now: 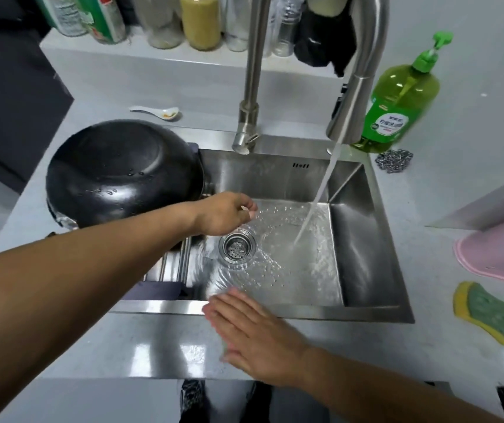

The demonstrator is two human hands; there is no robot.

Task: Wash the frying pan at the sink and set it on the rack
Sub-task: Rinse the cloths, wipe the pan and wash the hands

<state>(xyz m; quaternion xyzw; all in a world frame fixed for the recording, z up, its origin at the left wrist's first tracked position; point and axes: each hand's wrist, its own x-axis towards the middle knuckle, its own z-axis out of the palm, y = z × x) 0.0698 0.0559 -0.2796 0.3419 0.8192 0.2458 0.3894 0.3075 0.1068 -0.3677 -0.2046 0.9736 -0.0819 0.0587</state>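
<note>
1. A black frying pan (pixel 122 172) is sitting upside down on the rack (pixel 171 267) at the left end of the steel sink (pixel 363 239), beads of water clinging to its domed underside.
2. The person's left hand (pixel 223 213) is reaching over the basin just to the right of the pan, fingers loosely curled downward and grasping nothing; whether it is touching the pan's rim cannot be told.
3. The right hand (pixel 253 334) is hovering over the sink's near edge, released and flat, fingers straight and together, blurred in the frame.
4. Water is streaming at a slant from the pull-down faucet (pixel 354 87) into the right half of the basin and spreading across the floor toward the drain strainer (pixel 237 248).
5. A green dish-soap bottle (pixel 397 99) is standing on the counter (pixel 153 340) at the far right corner of the sink, with a steel scourer (pixel 394 160) lying just beside it.
6. A yellow-and-green sponge (pixel 488 312) is lying on the counter to the right of the sink, near a pink cloth (pixel 500 254).
7. A white spoon (pixel 156 112) is resting on the counter beyond the pan, and bottles and jars are lining the far ledge (pixel 107 53).
</note>
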